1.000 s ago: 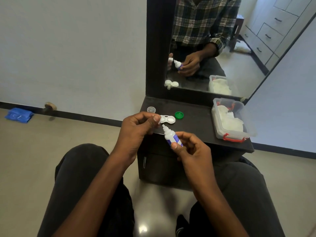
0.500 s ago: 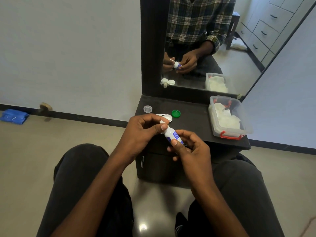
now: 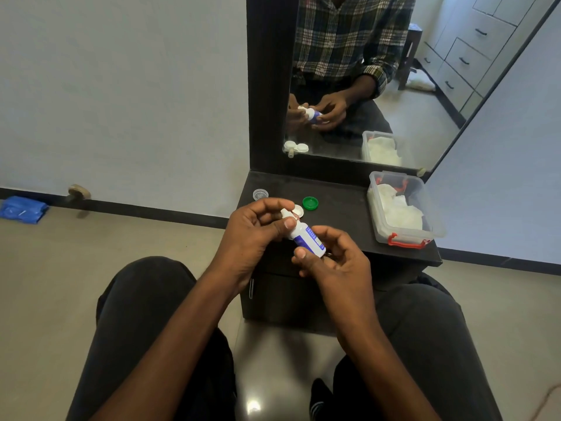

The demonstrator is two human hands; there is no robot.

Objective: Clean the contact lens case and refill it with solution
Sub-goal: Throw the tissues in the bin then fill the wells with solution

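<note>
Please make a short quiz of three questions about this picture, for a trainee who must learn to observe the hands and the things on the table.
1. True or false: the right hand grips the bottle.
2. What colour is the loose cap lying on the table?
3. Where do the left hand fingers pinch the bottle: (a) top, (b) bottom?

Key: 1 true; 2 green; 3 a.

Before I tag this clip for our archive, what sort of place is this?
Most likely a bedroom or dressing corner at home. A tall mirror stands on a small dark vanity table, a chest of drawers shows in the reflection, and a contact lens case lies on the table.
</note>
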